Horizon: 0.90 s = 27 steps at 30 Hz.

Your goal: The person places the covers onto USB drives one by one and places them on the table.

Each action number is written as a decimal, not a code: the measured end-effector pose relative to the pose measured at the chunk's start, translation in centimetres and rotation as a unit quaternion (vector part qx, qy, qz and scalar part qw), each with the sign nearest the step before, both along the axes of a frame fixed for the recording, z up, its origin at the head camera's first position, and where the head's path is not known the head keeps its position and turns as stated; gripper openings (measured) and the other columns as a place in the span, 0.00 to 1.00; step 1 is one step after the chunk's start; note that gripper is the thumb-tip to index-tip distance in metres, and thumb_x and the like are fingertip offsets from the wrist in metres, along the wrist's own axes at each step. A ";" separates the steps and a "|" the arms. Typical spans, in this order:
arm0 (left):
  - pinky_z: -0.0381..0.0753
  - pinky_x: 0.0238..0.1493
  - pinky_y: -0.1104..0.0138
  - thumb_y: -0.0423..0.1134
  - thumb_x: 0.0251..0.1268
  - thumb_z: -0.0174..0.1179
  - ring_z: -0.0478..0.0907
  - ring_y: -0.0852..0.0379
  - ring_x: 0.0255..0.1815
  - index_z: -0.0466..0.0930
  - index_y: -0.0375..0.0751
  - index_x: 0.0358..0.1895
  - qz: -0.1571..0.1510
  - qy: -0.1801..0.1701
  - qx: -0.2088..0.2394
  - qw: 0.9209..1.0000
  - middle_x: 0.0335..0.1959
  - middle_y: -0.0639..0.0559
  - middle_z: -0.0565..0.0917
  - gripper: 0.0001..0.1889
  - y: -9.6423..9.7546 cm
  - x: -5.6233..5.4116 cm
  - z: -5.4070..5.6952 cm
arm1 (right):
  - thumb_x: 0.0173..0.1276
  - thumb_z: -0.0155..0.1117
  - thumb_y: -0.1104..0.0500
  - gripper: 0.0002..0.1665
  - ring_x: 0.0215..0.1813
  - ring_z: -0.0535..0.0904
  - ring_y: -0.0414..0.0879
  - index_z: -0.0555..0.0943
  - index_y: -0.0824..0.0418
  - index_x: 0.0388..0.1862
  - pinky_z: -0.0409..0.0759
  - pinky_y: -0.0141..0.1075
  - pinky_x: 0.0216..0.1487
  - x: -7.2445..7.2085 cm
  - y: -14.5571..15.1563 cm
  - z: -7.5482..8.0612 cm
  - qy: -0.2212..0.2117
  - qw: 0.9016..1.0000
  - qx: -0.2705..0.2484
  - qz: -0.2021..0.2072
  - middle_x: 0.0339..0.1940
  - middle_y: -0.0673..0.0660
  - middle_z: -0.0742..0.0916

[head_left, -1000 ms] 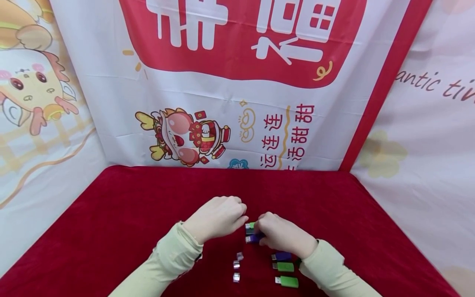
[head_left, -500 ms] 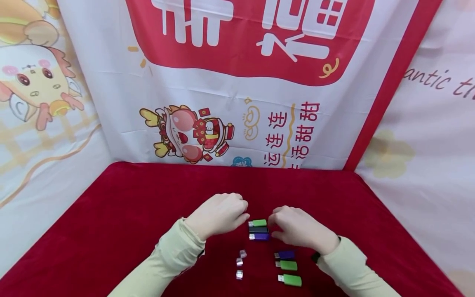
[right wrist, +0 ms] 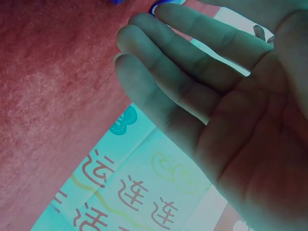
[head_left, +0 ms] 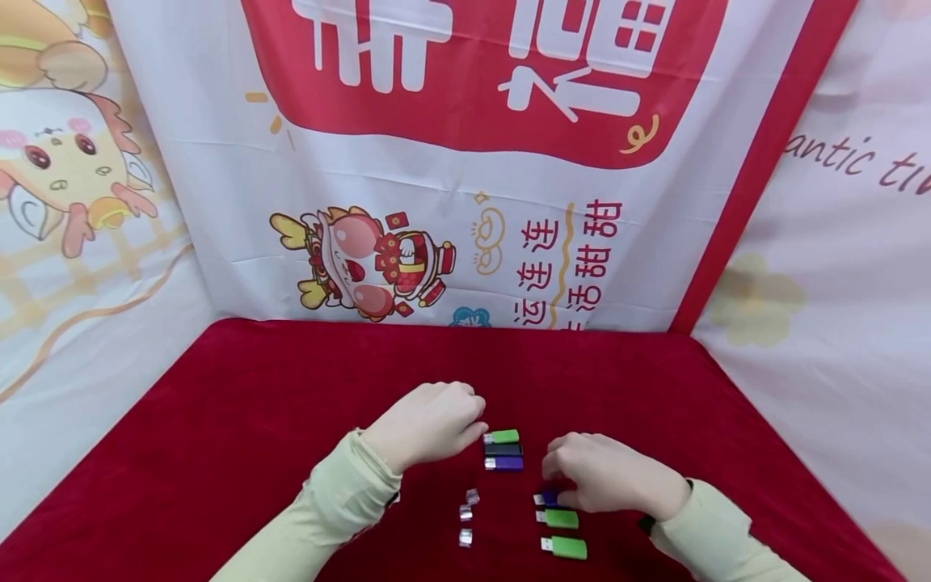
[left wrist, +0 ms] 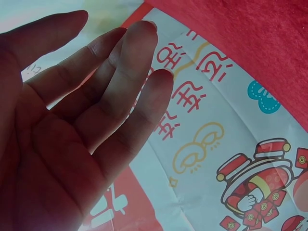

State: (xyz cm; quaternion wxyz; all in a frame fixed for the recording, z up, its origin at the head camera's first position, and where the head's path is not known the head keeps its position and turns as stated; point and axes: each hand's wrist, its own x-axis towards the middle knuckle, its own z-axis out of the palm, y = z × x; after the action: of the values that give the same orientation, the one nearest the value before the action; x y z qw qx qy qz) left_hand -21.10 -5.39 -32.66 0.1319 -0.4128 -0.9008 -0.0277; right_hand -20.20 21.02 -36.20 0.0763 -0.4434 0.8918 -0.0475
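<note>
In the head view, my left hand (head_left: 429, 424) hovers with loosely bent fingers beside three USB sticks lying in a close row: a green one (head_left: 505, 436), a black one (head_left: 507, 449) and a purple one (head_left: 507, 463). The left wrist view shows that hand's palm with nothing in it. My right hand (head_left: 614, 473) is over a dark blue USB stick (head_left: 547, 499), thumb tip overlapping its body. Its fingers are loosely extended in the right wrist view, with a bit of blue (right wrist: 153, 8) by a fingertip. Below lie two more green USB sticks, one (head_left: 558, 519) above the other (head_left: 567, 548).
Three small clear caps (head_left: 465, 537) lie in a column left of the lower USB sticks. Red cloth (head_left: 327, 364) covers the table. Printed fabric walls (head_left: 407, 170) stand at the back and both sides.
My right hand has let go of the purple USB stick in the upper row, then moved right and nearer, over the dark blue one. My left hand has barely moved.
</note>
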 end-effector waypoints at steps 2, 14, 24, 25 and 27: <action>0.77 0.25 0.66 0.43 0.66 0.63 0.77 0.58 0.27 0.79 0.47 0.25 -0.002 0.005 -0.002 1.000 0.24 0.56 0.76 0.11 0.0 0.0 0.0 | 0.55 0.76 0.62 0.10 0.32 0.75 0.32 0.87 0.53 0.36 0.77 0.29 0.33 0.0 0.0 -0.2 -0.007 1.000 -0.002 0.002 0.34 0.40 0.82; 0.78 0.26 0.65 0.44 0.67 0.63 0.78 0.57 0.28 0.79 0.47 0.25 0.007 -0.003 -0.010 1.000 0.24 0.55 0.77 0.11 0.2 0.1 -0.2 | 0.52 0.77 0.66 0.10 0.29 0.75 0.32 0.86 0.51 0.29 0.74 0.26 0.29 -0.1 -0.9 -1.0 0.033 0.999 0.022 0.032 0.30 0.40 0.81; 0.77 0.26 0.66 0.44 0.66 0.63 0.78 0.57 0.27 0.79 0.47 0.25 0.006 -0.012 -0.014 1.000 0.24 0.55 0.77 0.11 0.4 0.1 -0.4 | 0.51 0.76 0.67 0.22 0.18 0.65 0.34 0.73 0.49 0.12 0.63 0.28 0.19 -0.8 -1.8 -0.8 0.028 0.997 0.049 0.044 0.15 0.40 0.72; 0.77 0.26 0.66 0.44 0.66 0.63 0.77 0.57 0.27 0.79 0.47 0.25 0.006 -0.013 -0.014 1.000 0.24 0.55 0.76 0.12 0.4 0.1 -0.4 | 0.50 0.75 0.67 0.23 0.17 0.63 0.35 0.72 0.49 0.11 0.61 0.28 0.18 -0.9 -1.8 -0.8 0.025 0.998 0.048 0.041 0.15 0.40 0.71; 0.77 0.26 0.66 0.44 0.66 0.63 0.77 0.57 0.27 0.79 0.47 0.25 0.008 -0.016 -0.015 1.000 0.23 0.55 0.76 0.12 0.5 0.1 -0.4 | 0.49 0.74 0.67 0.22 0.17 0.61 0.36 0.71 0.49 0.11 0.59 0.29 0.17 -1.0 -1.7 -0.8 0.018 0.998 0.041 0.033 0.15 0.40 0.71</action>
State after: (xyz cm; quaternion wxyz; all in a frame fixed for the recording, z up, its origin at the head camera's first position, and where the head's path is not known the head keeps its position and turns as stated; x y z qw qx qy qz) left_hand -20.97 -4.91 -33.03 0.1115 -0.4073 -0.9063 -0.0198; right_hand -21.21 19.35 -37.01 0.0803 -0.4701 0.8789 -0.0001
